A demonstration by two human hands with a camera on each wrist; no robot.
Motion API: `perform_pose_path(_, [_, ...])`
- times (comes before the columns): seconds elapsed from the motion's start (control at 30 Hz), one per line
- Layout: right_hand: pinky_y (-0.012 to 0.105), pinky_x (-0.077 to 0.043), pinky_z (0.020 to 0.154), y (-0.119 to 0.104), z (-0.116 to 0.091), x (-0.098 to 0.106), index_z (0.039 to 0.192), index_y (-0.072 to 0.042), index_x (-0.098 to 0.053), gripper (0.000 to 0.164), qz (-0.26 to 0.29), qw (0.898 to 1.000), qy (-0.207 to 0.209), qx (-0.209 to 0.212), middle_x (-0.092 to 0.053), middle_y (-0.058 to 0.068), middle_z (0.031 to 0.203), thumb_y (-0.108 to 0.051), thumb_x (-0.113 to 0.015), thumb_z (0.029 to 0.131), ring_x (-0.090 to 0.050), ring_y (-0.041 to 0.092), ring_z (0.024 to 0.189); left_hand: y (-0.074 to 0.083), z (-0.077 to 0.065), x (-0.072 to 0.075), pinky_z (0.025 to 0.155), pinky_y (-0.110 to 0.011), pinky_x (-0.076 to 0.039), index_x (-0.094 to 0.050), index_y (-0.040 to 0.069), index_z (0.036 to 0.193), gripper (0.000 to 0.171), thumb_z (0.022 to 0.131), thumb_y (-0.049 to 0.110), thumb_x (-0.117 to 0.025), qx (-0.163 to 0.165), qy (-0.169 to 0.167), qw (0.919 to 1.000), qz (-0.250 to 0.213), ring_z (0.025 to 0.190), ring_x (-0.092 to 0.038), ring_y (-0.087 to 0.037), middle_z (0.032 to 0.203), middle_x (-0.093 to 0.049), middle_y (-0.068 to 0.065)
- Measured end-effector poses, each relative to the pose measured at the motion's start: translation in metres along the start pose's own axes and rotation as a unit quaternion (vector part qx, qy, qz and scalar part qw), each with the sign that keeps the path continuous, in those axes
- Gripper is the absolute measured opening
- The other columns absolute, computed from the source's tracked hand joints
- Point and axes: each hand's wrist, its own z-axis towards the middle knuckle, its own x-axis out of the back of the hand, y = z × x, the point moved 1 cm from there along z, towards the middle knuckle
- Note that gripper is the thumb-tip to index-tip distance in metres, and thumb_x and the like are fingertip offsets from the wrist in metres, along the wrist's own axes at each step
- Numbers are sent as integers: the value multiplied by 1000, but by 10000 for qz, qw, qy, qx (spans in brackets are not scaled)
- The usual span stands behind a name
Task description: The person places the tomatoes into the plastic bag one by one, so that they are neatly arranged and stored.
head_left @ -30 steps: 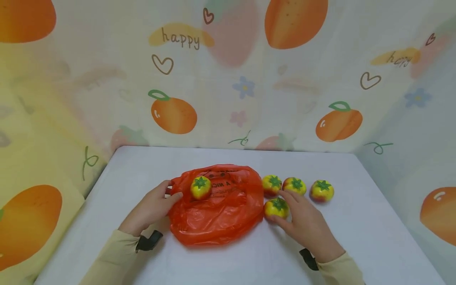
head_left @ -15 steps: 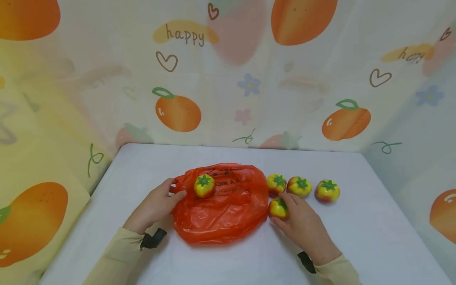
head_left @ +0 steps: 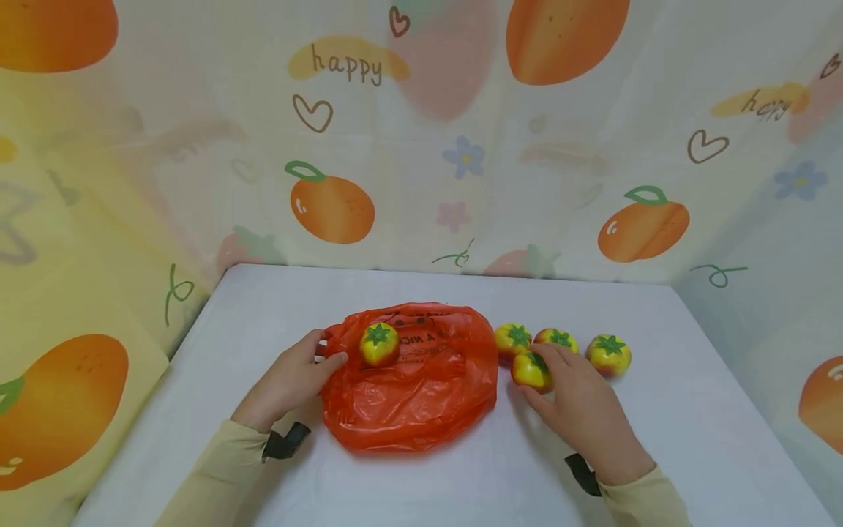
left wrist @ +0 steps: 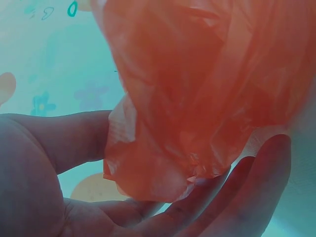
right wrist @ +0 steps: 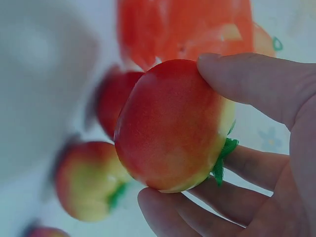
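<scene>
A crumpled red plastic bag lies on the white table, dark print on its upper face. My left hand holds the bag's left edge; the left wrist view shows thumb and fingers on either side of the thin red plastic. On top of the bag sits a yellow-and-red toy fruit with a green leafy top. To the right, my right hand grips another such toy fruit. In the right wrist view, thumb and fingertips pinch this fruit, raised off the table.
Three similar fruits stand behind the right hand: a left one by the bag's edge, a partly hidden middle one, and a right one. The white table meets a fruit-printed cloth backdrop at the back.
My right hand has taken hold of the near fruit and lifted it, a little to the right and away from the bag. The left hand keeps its hold on the bag.
</scene>
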Motion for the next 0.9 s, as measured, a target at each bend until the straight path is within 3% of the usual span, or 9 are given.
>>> perform_pose_path(0.23, [64, -56, 109, -12, 18, 28, 145, -3, -61, 66, 115, 9994, 240, 231, -62, 23, 150, -32, -87, 93, -60, 45, 136, -2, 0, -1, 84, -39, -66, -45, 6, 156, 60, 107, 37, -63, 94, 21, 9999, -30, 117, -66, -33, 145, -62, -23])
perform_pose_path(0.43, [61, -56, 111, -34, 37, 41, 146, -3, -60, 65, 236, 9969, 435, 619, -61, 20, 150, -31, -86, 94, -59, 42, 136, -3, 0, -2, 87, -41, -67, -44, 6, 158, 62, 107, 37, -63, 165, 41, 9999, -23, 121, -65, -35, 147, -61, -23])
perform_pose_path(0.63, [58, -58, 110, -67, 56, 38, 149, -6, -59, 65, 315, 9954, 276, 862, -60, 16, 153, -31, -85, 95, -60, 38, 136, -2, 0, -1, 87, -42, -67, -46, 6, 155, 60, 107, 37, -64, 155, 54, 9999, -30, 119, -66, -32, 146, -62, -22])
perform_pose_path(0.9, [52, -59, 110, -103, 69, 17, 148, -11, -61, 66, 305, 9913, 65, 1275, -62, 11, 151, -36, -86, 94, -61, 34, 137, -2, -3, -3, 93, -47, -67, -45, 7, 157, 60, 107, 37, -65, 125, 78, 9998, -129, 125, -64, -35, 147, -62, -20])
